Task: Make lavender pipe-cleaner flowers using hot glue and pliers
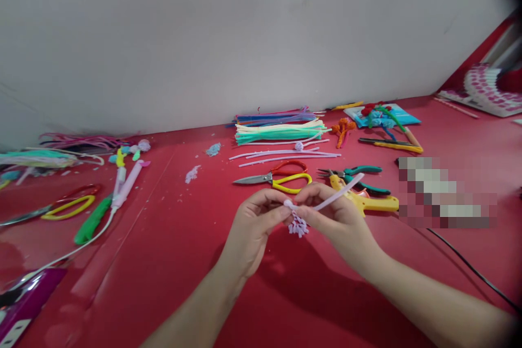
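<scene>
My left hand (253, 223) and right hand (341, 218), narrowed, pinch a fringed lilac piece (299, 227) above the red table (183, 293); beyond, my feed shows scissors (266, 178), then loose lilac stems (326, 155), then bundled stems (281, 133) near the grey partition (244, 49).

I take this for a craft workshop or a shared handicraft table, though I can't tell what building it's in. My feed shows a red tabletop (183, 272) backed by a pale partition (163, 54), with bundles of fuzzy craft stems (281, 133) sorted by colour, yellow-and-red scissors (253, 179), green-handled pliers (369, 169) and a yellow glue gun (381, 204). I see fluffy clippings (192, 174) lying about, and the lilac tufted piece (299, 227) held over the table looks like the same material. On the left, other scissors (67, 208) and a purple power strip (36, 296) suggest a second work spot.
</scene>
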`<state>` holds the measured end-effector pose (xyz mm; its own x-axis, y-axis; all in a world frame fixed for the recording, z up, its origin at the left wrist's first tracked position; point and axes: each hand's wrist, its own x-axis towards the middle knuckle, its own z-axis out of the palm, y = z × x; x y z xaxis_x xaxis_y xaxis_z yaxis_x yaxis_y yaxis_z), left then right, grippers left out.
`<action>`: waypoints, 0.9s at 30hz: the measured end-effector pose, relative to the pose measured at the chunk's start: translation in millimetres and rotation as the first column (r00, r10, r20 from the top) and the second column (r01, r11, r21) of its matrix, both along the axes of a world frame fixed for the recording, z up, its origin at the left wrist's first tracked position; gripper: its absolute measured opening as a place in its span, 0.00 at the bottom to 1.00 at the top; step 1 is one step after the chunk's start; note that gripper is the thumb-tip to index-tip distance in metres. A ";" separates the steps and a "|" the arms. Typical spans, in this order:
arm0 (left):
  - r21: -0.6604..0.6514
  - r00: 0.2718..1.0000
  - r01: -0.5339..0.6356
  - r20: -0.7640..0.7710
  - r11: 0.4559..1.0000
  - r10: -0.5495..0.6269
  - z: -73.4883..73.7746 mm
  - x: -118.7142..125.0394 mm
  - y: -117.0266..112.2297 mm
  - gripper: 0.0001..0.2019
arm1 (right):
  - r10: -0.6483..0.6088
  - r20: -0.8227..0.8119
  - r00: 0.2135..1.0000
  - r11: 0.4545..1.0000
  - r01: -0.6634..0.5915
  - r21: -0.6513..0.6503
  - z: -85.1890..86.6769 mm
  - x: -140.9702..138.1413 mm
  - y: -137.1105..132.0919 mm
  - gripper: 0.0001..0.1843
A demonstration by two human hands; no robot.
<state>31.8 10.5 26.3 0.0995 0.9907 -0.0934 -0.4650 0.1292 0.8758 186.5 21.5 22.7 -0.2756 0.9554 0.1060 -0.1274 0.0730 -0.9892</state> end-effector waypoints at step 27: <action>-0.026 0.993 0.050 -0.106 0.998 -0.053 -1.6 6.4 -3.2 0.01 | -0.001 0.203 0.979 0.996 -0.017 0.087 4.4 2.4 4.1 0.06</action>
